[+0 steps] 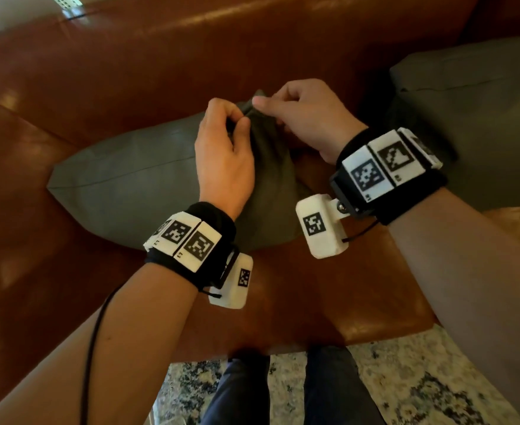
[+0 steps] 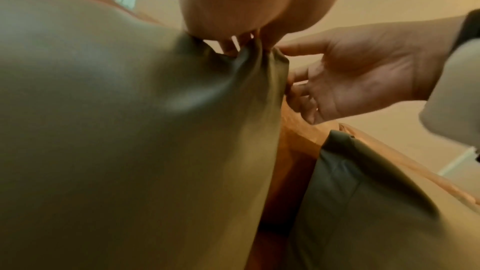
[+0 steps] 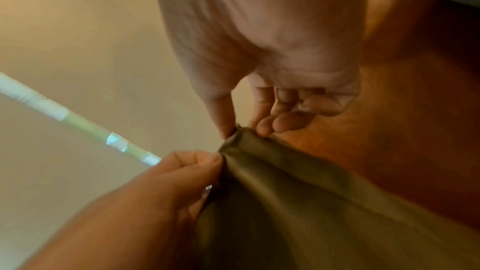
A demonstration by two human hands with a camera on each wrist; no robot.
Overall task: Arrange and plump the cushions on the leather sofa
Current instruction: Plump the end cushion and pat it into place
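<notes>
A grey-green cushion [image 1: 130, 185] lies on the seat of the brown leather sofa [image 1: 99, 72], with one corner pulled up into a peak. My left hand [image 1: 234, 122] pinches the fabric just below that peak. In the left wrist view the left hand [image 2: 246, 46] bunches the cloth of the cushion [image 2: 103, 130]. My right hand [image 1: 271, 107] holds the corner tip from the other side. In the right wrist view the right hand [image 3: 241, 130] has thumb and fingertips closed on the tip of the cushion [image 3: 285, 202], close beside the left hand [image 3: 194, 163].
A second grey-green cushion [image 1: 467, 118] leans in the sofa's right corner, also seen as the second cushion [image 2: 350, 202] in the left wrist view. A patterned rug [image 1: 406, 378] lies before the sofa, with my legs [image 1: 283, 394] at its front edge.
</notes>
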